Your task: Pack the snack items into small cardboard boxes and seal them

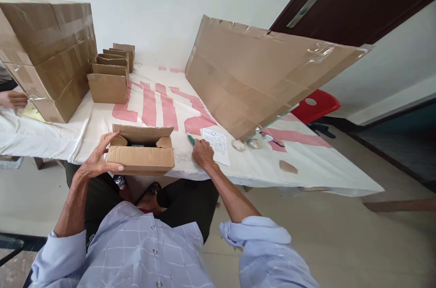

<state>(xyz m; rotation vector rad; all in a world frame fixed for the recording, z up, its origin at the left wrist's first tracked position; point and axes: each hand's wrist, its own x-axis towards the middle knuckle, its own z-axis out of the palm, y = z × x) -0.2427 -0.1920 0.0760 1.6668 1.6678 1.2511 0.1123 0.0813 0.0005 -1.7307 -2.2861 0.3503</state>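
Observation:
My left hand (98,158) grips the left end of a small brown cardboard box (141,158), thumb along its front and fingers by the raised rear flap. The box's top is open; something dark with a bit of blue shows inside, too hidden to name. My right hand (203,154) rests on the table with fingers bent around a slim green pen-like tool (191,139), whose pale tip points away to the left. Beside that hand lies a white paper sheet (218,145) printed with rows of small outlined shapes.
Stacked taped cartons (51,56) stand at left, with a row of open small boxes (108,88) alongside. Another person's hand (13,99) shows at the far left edge. A large cardboard panel (252,70) leans at right, near tape rolls (254,143) and a cardboard scrap (288,167).

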